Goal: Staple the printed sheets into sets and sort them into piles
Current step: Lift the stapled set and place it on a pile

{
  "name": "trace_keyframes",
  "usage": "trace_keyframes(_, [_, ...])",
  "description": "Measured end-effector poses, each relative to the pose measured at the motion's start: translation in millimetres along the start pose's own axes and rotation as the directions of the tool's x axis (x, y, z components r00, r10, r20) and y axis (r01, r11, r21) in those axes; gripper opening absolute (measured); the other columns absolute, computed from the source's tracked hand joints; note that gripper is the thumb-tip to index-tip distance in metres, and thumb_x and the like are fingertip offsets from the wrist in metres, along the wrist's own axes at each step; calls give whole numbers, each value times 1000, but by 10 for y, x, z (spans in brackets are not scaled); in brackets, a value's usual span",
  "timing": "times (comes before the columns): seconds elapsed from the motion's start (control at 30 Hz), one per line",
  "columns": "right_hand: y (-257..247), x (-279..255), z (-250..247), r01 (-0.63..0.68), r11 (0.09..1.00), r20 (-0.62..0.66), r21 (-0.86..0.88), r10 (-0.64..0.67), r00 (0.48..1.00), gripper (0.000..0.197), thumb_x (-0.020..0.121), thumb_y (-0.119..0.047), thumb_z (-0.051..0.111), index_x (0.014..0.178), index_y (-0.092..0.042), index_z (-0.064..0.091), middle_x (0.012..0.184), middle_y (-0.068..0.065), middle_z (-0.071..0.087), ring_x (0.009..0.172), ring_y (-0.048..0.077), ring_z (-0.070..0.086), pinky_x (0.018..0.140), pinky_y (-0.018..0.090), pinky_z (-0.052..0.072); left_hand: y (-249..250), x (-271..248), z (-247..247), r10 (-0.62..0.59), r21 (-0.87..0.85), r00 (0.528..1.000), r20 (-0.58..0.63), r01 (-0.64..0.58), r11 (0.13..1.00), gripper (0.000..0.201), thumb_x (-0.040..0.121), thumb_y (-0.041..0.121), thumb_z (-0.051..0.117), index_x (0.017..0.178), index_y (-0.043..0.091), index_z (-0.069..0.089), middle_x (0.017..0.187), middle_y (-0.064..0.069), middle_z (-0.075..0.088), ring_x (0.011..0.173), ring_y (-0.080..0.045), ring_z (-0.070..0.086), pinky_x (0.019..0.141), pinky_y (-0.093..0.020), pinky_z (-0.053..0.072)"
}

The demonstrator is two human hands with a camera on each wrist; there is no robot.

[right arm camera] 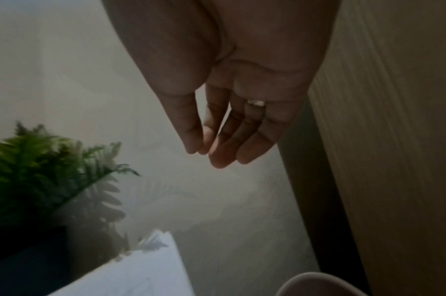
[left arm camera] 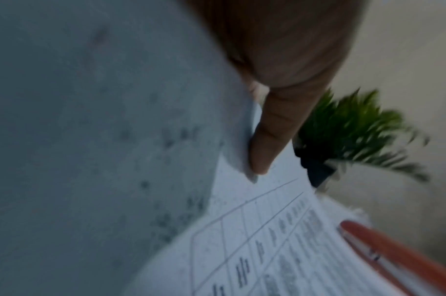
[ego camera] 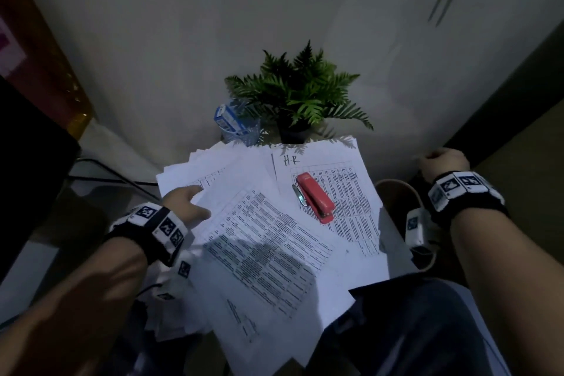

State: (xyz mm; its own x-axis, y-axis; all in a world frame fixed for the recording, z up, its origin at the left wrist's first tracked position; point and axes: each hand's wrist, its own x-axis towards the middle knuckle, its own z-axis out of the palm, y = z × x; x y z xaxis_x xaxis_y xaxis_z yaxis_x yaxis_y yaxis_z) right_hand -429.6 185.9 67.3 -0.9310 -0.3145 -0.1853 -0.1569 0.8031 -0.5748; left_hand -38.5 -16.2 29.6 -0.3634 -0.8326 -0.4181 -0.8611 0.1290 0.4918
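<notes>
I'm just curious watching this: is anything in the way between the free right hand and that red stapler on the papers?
Nothing visible blocks it. The right hand hangs empty off the table's right side, fingers relaxed. The red stapler lies uncovered on the sheet marked H.R, with only flat paper between. The left hand holds a sheet on the far side.

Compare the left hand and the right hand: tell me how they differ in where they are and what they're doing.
The left hand is over the printed sheets, its thumb pinching a lifted sheet's edge; the right hand hangs off to the side, clear of the papers, holding nothing. The left hand's fingers press paper; the right hand's fingers hang relaxed, one with a ring. Neither touches the red stapler. Both wear marker-covered wristbands.
</notes>
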Motion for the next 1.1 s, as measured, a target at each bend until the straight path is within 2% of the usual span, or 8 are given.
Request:
trace_keyframes(0.13, [-202, -416, 135, 122, 981, 61, 153, -133, 989, 15, 83, -20, 65, 79, -5, 66, 83, 17, 63, 81, 27, 59, 72, 31, 42, 108, -374, -297, 71, -294, 997, -18, -73, 953, 19, 69, 9, 72, 77, 26, 68, 85, 1, 72, 82, -21, 67, 77, -33, 53])
trace_keyframes(0.23, [-446, -894, 288, 191, 948, 239, 255, -253, 938, 22, 81, -18, 67, 61, -16, 60, 71, 6, 62, 72, 22, 57, 70, 32, 46, 193, -704, -432, 109, -467, 993, -36, -113, 877, 24, 61, 13, 71, 82, 25, 73, 85, -2, 74, 82, -24, 70, 84, -49, 54])
trace_keyframes(0.3, [-627, -1278, 339, 231, 920, 363, 315, -343, 866, 19, 82, -15, 67, 64, -18, 63, 67, 1, 62, 64, 18, 56, 63, 28, 47, 242, -915, -465, 164, -512, 985, -45, -163, 844, 34, 58, 16, 67, 89, 27, 73, 88, -4, 75, 84, -26, 70, 82, -53, 54])
trace_keyframes(0.4, [-901, -1844, 368, 245, 881, 496, 405, -437, 750, 7, 84, -16, 68, 80, -11, 68, 66, -2, 61, 50, 7, 51, 46, 16, 41, 307, -1168, -468, 227, -540, 970, -88, -238, 807, 37, 59, 16, 62, 94, 22, 72, 90, -7, 74, 85, -28, 70, 80, -51, 55])
trace_keyframes(0.53, [-1093, -2320, 387, 223, 866, 571, 448, -469, 674, 10, 81, -27, 71, 76, -20, 69, 74, -2, 65, 62, 10, 55, 57, 19, 43, 376, -1409, -432, 280, -501, 945, -168, -326, 802, 33, 59, 19, 61, 89, 23, 72, 79, 0, 73, 70, -16, 67, 66, -38, 55])
trace_keyframes(0.67, [-1114, -2566, 315, 183, 859, 586, 478, -467, 663, 25, 81, -32, 71, 95, -11, 72, 88, 3, 67, 66, 11, 55, 55, 21, 40, 438, -1571, -384, 293, -469, 928, -229, -369, 802, 24, 71, 6, 62, 88, 20, 70, 52, 17, 59, 46, 4, 49, 47, -14, 37])
trace_keyframes(0.93, [-1038, -2720, 227, 182, 857, 566, 483, -463, 682, 11, 81, -27, 70, 84, -17, 71, 85, 4, 67, 65, 11, 55, 55, 21, 39, 397, -1710, -404, 412, -337, 876, -250, -477, 812, 28, 76, 4, 65, 95, 24, 67, 87, 12, 66, 80, -3, 57, 79, -23, 42])
trace_keyframes(1.1, [-1016, -2801, 273, 255, 822, 518, 509, -529, 672, 16, 87, -22, 62, 71, -19, 62, 68, 0, 58, 60, 11, 52, 50, 19, 37, 406, -1764, -400, 417, -348, 862, -288, -499, 793, 8, 85, 22, 67, 83, 30, 68, 73, 21, 66, 68, 11, 55, 70, -19, 42])
